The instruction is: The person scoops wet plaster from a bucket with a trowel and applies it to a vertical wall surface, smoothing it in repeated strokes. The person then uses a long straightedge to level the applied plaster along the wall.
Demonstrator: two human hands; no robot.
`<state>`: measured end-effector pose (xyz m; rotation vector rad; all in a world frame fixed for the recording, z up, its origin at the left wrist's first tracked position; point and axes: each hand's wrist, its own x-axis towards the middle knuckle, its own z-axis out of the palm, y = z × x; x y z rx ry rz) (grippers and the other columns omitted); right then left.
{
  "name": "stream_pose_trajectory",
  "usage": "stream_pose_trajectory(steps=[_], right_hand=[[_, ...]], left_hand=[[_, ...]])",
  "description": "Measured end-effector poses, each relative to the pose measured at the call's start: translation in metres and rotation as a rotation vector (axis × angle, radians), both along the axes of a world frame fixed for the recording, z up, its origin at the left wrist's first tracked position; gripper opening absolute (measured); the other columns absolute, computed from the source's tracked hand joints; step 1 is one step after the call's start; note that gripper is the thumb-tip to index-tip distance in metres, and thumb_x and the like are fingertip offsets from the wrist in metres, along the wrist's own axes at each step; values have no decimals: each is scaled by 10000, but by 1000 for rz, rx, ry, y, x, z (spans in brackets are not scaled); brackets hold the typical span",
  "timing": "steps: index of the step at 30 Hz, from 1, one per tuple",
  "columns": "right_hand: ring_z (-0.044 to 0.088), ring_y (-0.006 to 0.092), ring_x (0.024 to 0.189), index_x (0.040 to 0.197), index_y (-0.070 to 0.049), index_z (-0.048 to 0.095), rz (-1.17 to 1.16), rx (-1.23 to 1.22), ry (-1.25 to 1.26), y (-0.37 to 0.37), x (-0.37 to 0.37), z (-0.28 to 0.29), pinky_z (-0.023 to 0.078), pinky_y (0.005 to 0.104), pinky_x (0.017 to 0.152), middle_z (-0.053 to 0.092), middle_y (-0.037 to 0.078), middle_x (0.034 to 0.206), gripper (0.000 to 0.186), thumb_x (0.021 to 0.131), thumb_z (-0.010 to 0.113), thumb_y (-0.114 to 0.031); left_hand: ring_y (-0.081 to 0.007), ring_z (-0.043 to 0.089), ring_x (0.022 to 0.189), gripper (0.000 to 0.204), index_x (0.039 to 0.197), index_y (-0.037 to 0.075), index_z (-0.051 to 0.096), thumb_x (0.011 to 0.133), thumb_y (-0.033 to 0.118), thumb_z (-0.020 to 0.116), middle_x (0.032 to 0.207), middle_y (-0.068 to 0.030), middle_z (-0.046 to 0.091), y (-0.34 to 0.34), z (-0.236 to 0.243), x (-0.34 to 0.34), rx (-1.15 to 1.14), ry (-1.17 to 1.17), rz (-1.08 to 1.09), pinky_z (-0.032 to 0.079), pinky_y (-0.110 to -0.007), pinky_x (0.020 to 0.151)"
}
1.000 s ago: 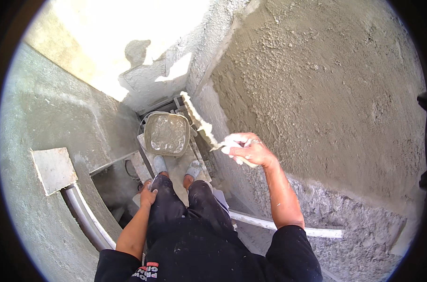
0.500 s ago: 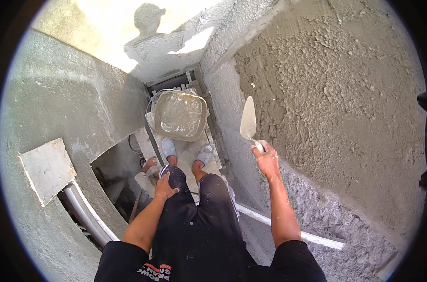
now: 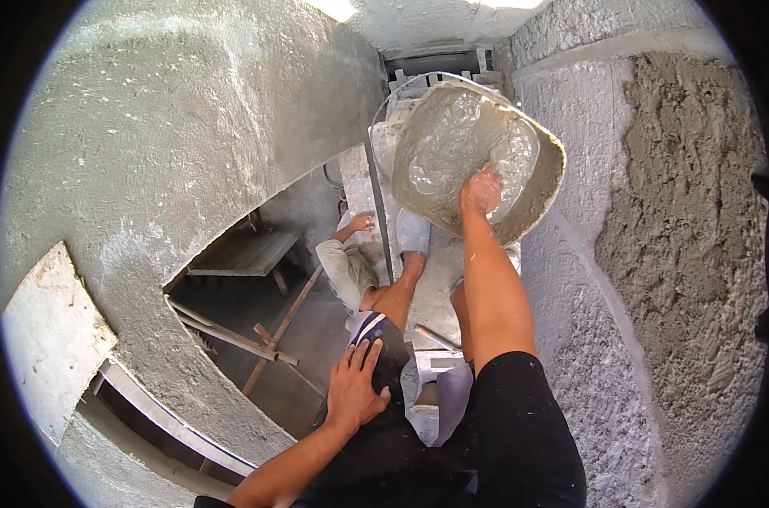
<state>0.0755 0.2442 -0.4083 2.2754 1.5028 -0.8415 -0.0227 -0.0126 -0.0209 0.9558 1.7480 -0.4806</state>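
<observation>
My right hand (image 3: 482, 190) is lowered to the wet mortar (image 3: 439, 161), its fingertips lost in the grey, so from here I can't tell whether it is clenched on anything. I judge the mortar soft, slick and dense: it should yield readily to fingers but drag on them, and slide off a loose grip. It fills much of the bucket (image 3: 547, 196), which stands on the boards (image 3: 432, 300) just beyond my feet. I expect that load to feel heavy, with the wall flexing a little if pulled at 1 point. For lifting I'd favour the thin wire handle (image 3: 405, 85) along the far left side; for steadying, the rim (image 3: 562, 157), though its crusted coating looks slippery where damp. My left hand (image 3: 357, 385) grasps nothing, its fingers spread on the dark trouser leg (image 3: 394, 364). Past it, 1 co-worker's hand (image 3: 363, 222) and pale sleeve (image 3: 342, 271) show beside the opening. To the right, rough mortar coats the wall (image 3: 680, 195).
</observation>
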Motion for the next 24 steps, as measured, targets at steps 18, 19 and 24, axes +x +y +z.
stream_pose_trajectory(steps=[18, 19, 24], right_hand=[[721, 329, 1037, 1125, -24, 731, -46, 257, 666, -56, 65, 263, 556, 402, 905, 745, 216, 1086, 421, 876, 762, -362], [720, 387, 978, 1119, -27, 725, 98, 275, 516, -55, 79, 299, 562, 448, 888, 745, 215, 1068, 446, 894, 729, -412], [697, 385, 990, 1247, -52, 658, 242, 147, 404, -50, 146, 476, 550, 467, 855, 723, 223, 975, 510, 910, 719, -431]], left_hand=[[-342, 434, 1402, 973, 1524, 141, 425, 669, 313, 858, 1525, -126, 476, 12, 12, 6, 53, 18, -187, 384, -483, 1144], [-340, 441, 1399, 987, 1529, 141, 421, 663, 306, 865, 1526, -126, 478, 14, 12, 7, -14, 36, -202, 382, -474, 1152], [-340, 458, 1396, 927, 1539, 127, 414, 731, 276, 843, 1521, -148, 493, 13, 22, 11, 85, -10, -79, 380, -422, 1168]])
